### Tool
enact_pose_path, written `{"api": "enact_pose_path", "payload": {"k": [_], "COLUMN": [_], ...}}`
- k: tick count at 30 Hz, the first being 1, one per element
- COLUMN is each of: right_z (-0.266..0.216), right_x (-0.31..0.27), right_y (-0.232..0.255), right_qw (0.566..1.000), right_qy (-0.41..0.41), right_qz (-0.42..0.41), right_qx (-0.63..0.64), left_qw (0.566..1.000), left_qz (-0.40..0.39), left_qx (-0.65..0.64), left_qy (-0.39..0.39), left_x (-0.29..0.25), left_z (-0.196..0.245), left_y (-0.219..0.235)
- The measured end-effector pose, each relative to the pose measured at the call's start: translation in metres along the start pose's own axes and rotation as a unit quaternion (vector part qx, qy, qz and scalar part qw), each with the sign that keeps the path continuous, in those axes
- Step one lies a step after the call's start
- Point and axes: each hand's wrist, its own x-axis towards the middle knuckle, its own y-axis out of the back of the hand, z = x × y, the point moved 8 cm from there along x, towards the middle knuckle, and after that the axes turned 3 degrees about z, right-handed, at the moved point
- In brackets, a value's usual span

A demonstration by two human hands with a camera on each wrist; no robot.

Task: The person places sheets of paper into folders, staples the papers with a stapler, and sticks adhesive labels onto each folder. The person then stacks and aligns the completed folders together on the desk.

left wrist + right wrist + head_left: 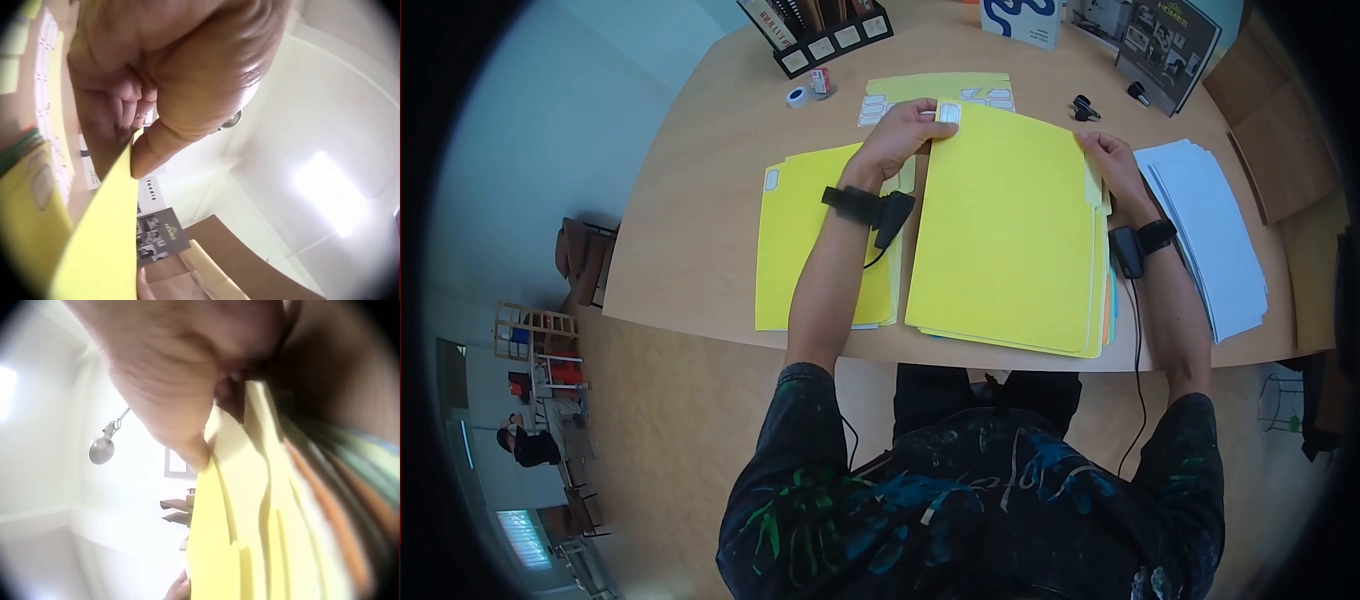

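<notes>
A yellow file folder (1005, 230) with a small white label at its upper left corner is held between both hands. My left hand (900, 138) pinches that labelled corner, thumb in front, as the left wrist view also shows on the folder (103, 231). The right hand (1112, 165) pinches the upper right edge; in the right wrist view its thumb presses on the yellow sheet (212, 531). Beneath the held folder lie more folders, with orange and green edges (1111, 300) showing at the right. Another yellow folder stack (820, 240) lies under my left forearm.
White paper sheets (1205, 240) lie at the right. Label sheets on yellow backing (940, 88) lie behind the folders. A black desk organizer (837, 42), a tape roll (798, 97), black clips (1085, 108) and an upright dark book (1168, 52) stand or lie farther back.
</notes>
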Motion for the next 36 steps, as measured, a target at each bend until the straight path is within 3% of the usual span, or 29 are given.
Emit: {"api": "enact_pose_path", "payload": {"k": [4,5,7,10,14,20,22,27,30,36], "right_z": [0.002,0.005,-0.007,0.007,0.007,0.017,0.014,0.015,0.014,0.01], "right_x": [0.001,-0.001,-0.005,0.013,0.013,0.02,0.019,0.019,0.018,0.014], "right_y": [0.006,0.006,0.003,0.005,0.003,0.006,0.005,0.005,0.004,0.001], "right_qw": [0.995,0.994,0.995,0.985,0.988,0.991,0.99,0.989,0.99,0.991], "right_qy": [-0.015,-0.016,0.087,0.12,0.102,0.087,0.099,0.102,0.099,0.098], "right_qz": [0.032,0.033,0.01,-0.012,-0.014,-0.009,-0.008,-0.005,-0.006,-0.004], "right_qx": [0.098,0.1,-0.056,-0.125,-0.118,-0.103,-0.105,-0.106,-0.1,-0.095], "left_qw": [0.996,0.987,0.972,0.97,0.974,0.975,0.964,0.951,0.943,0.941], "left_qz": [-0.005,0.008,0.023,0.076,0.084,0.184,0.214,0.24,0.266,0.278], "left_qx": [-0.081,-0.138,-0.197,-0.195,-0.198,-0.115,-0.068,-0.078,-0.075,-0.035], "left_qy": [-0.039,-0.082,-0.124,-0.123,-0.066,0.048,0.139,0.177,0.187,0.188], "left_x": [-0.02,-0.029,-0.041,-0.054,-0.064,-0.101,-0.115,-0.134,-0.137,-0.134], "left_z": [0.05,0.068,0.09,0.096,0.06,-0.013,-0.047,-0.099,-0.113,-0.102], "left_y": [0.019,0.027,0.045,0.082,0.132,0.215,0.24,0.282,0.291,0.277]}}
